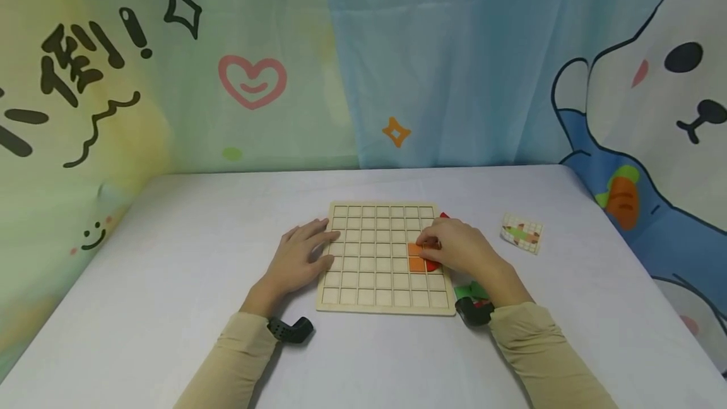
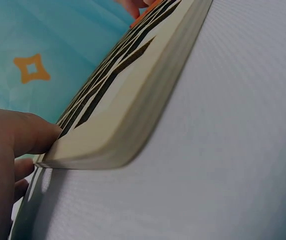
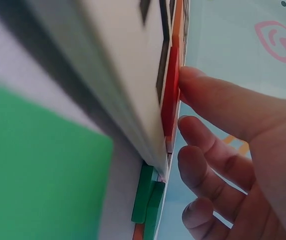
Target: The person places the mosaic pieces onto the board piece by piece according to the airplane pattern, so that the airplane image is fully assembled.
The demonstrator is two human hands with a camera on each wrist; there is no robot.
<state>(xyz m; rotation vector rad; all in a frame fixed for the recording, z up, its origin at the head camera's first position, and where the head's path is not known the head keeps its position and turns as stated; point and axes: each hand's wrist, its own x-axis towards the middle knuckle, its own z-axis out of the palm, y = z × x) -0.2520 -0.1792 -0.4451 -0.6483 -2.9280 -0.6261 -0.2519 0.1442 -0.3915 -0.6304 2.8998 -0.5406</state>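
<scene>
A square wooden grid board (image 1: 366, 281) lies on the table, divided into many small cells. On its left edge rests my left hand (image 1: 296, 259), with thumb and index finger reaching onto the frame; the left wrist view shows the thumb (image 2: 35, 134) on the board's rim. My right hand (image 1: 464, 246) is over the board's right side, fingertips at the orange square tiles (image 1: 417, 264) and a red tile (image 1: 433, 266) beside them. In the right wrist view the thumb touches the face of the red tile (image 3: 170, 95), and the other fingers are loosely bent and apart. The hand partly hides these tiles.
Green pieces (image 1: 471, 291) with some red lie right of the board, partly behind the right wrist. Another red piece (image 1: 444, 215) shows at the upper right edge. A small pattern card (image 1: 521, 233) lies farther right. A printed curtain (image 1: 443, 62) hangs behind the table.
</scene>
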